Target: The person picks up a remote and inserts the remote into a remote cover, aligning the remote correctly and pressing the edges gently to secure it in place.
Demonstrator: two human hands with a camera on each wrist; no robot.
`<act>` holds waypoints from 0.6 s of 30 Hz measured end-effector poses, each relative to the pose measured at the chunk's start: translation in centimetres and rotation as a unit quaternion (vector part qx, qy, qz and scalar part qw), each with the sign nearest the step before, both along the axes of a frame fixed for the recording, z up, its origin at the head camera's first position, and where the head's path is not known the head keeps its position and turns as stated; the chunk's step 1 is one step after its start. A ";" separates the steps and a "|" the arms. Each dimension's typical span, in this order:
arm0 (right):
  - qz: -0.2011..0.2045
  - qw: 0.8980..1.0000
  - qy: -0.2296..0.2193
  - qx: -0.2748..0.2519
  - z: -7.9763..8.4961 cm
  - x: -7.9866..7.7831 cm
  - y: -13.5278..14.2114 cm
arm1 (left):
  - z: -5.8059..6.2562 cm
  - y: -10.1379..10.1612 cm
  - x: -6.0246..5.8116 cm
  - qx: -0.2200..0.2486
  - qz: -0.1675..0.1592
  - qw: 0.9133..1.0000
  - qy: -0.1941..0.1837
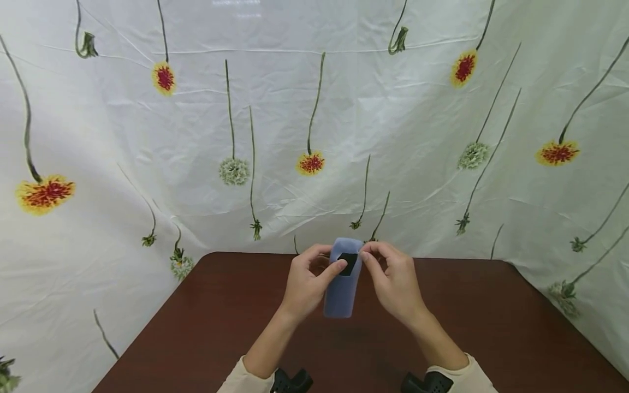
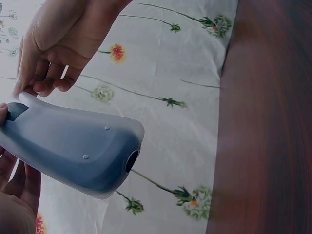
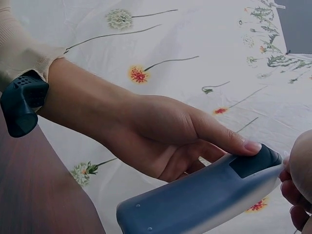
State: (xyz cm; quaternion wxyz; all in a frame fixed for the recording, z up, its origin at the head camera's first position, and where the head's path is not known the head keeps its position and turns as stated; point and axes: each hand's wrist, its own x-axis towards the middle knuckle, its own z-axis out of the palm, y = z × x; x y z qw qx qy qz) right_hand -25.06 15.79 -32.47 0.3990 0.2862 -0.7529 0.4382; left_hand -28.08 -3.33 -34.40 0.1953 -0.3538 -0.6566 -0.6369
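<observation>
A long blue, semi-translucent case (image 1: 340, 297) with rounded ends is held upright above the table. A black piece (image 1: 350, 263) shows in a cutout near its upper end; how much of it lies inside is hidden. My left hand (image 1: 306, 281) grips the case from the side, thumb pressed on the black piece, fingers behind. My right hand (image 1: 397, 281) pinches the pale upper rim at the right with thumb and index finger. In the left wrist view the case (image 2: 80, 144) has small raised dots and a dark hole in its lower end.
A dark reddish-brown table (image 1: 236, 305) lies beneath both arms. Behind it hangs a white cloth (image 1: 275, 120) printed with flowers. Black wrist cameras (image 1: 292, 380) sit at both cream sleeve cuffs.
</observation>
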 end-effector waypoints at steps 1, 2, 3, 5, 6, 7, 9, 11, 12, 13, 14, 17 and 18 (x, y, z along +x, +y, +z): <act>-0.001 1.000 0.001 -0.001 0.0 0.0 0.0 | 0.0 0.0 0.0 0.001 -0.002 1.000 0.001; -0.001 1.000 0.002 -0.003 0.0 0.0 0.0 | 0.0 0.1 0.0 0.002 -0.005 1.000 0.002; -0.002 1.000 0.003 -0.004 0.0 -0.1 0.0 | 0.0 0.1 0.0 0.002 -0.006 1.000 0.003; -0.003 1.000 0.002 -0.008 0.1 -0.1 0.0 | 0.1 0.2 0.0 0.002 -0.009 1.000 0.005; -0.002 1.000 0.000 -0.011 0.1 0.0 0.0 | 0.1 0.2 -0.1 0.001 -0.009 1.000 0.005; -0.001 1.000 -0.001 -0.013 0.1 0.0 -0.1 | 0.1 0.2 -0.1 0.001 -0.009 1.000 0.005; 0.001 1.000 -0.004 -0.016 0.0 0.1 -0.1 | 0.0 0.2 -0.1 0.001 -0.011 1.000 0.001; 0.003 1.000 -0.004 -0.017 -0.1 0.1 -0.2 | -0.1 0.2 -0.1 0.003 -0.014 1.000 -0.003; 0.003 1.000 -0.003 -0.017 -0.2 0.1 -0.2 | -0.2 0.2 -0.1 0.003 -0.016 1.000 -0.005; 0.005 1.000 -0.001 -0.017 -0.2 0.1 -0.2 | -0.2 0.2 -0.1 0.003 -0.018 1.000 -0.006; 0.007 1.000 0.002 -0.017 -0.2 0.0 -0.2 | -0.2 0.2 -0.1 0.004 -0.020 1.000 -0.008; 0.016 1.000 0.009 -0.010 -0.2 -0.1 -0.2 | -0.1 0.1 -0.1 0.007 -0.019 1.000 -0.008; 0.020 1.000 0.009 -0.007 -0.1 -0.2 -0.2 | -0.1 0.1 -0.1 0.008 -0.018 1.000 -0.008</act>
